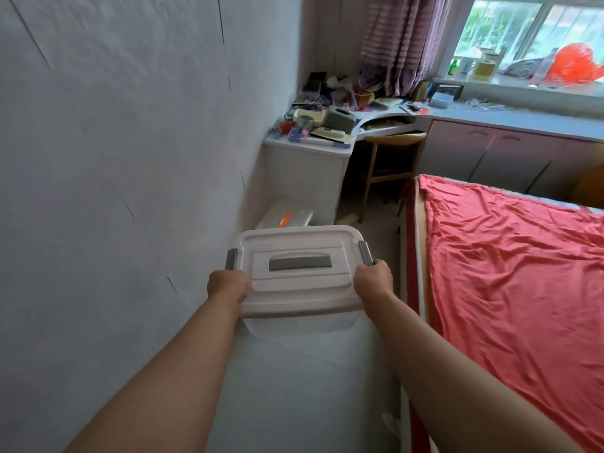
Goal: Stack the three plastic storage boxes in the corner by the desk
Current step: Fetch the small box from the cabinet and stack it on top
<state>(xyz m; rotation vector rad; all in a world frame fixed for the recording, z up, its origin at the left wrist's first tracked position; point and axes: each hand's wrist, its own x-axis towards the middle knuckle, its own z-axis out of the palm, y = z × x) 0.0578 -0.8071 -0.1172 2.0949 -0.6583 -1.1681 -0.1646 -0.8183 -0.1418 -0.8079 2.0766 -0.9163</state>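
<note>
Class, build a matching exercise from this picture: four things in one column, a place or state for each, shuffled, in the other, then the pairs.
1. carried box
2. box with an orange clip
3. red sheet
4. wooden chair

a. spread over the bed
b. tucked under the desk
c. held at both sides by two hands
d. on the floor beside the desk

Pairs: 1-c, 2-d, 3-a, 4-b

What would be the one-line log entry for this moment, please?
phase: carrying | left hand: grips box side | right hand: grips box side | white lidded box: lifted, lid on | clear box: on floor beside desk
</note>
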